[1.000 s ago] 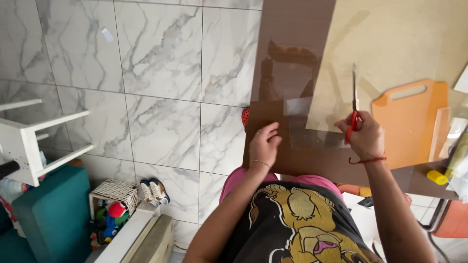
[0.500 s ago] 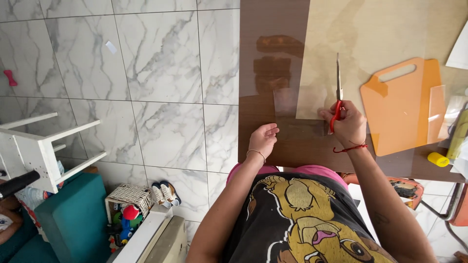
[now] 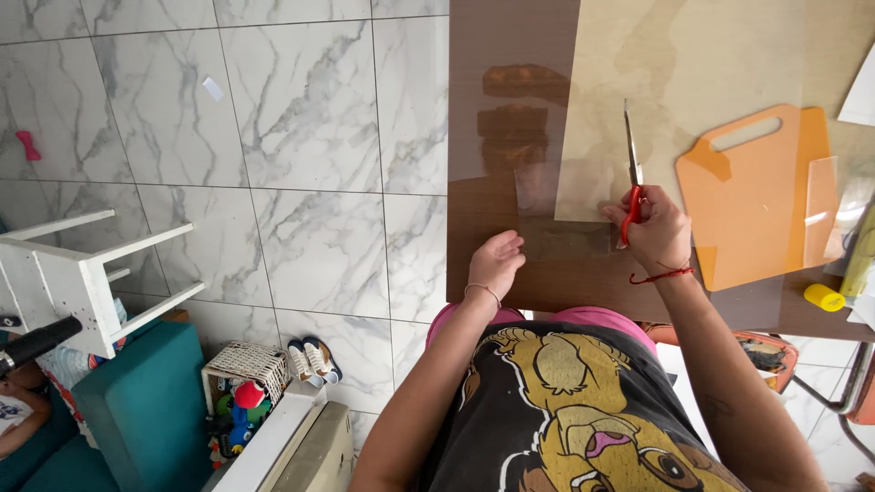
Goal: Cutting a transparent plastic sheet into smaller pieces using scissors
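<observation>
My right hand point(image 3: 654, 232) grips red-handled scissors point(image 3: 631, 173) whose blades point away from me, over the near edge of a large clear plastic sheet point(image 3: 693, 82) lying on the brown table point(image 3: 497, 264). My left hand point(image 3: 497, 260) rests with fingers curled loosely on the table near a strip of clear plastic point(image 3: 565, 239), next to a small clear piece point(image 3: 536, 189). I cannot tell whether the left fingers pinch that strip.
An orange cutting board point(image 3: 752, 196) lies right of the scissors, with a yellow cap point(image 3: 824, 297) beyond it. Left of the table: marble floor tiles, a white stool point(image 3: 68, 273), a teal seat point(image 3: 137, 401), a toy basket point(image 3: 239, 387), small shoes point(image 3: 312, 359).
The view has shifted, so table and hands sit lower and further right in frame. My right hand with the scissors stays at the sheet's near edge; my left hand stays beside it.
</observation>
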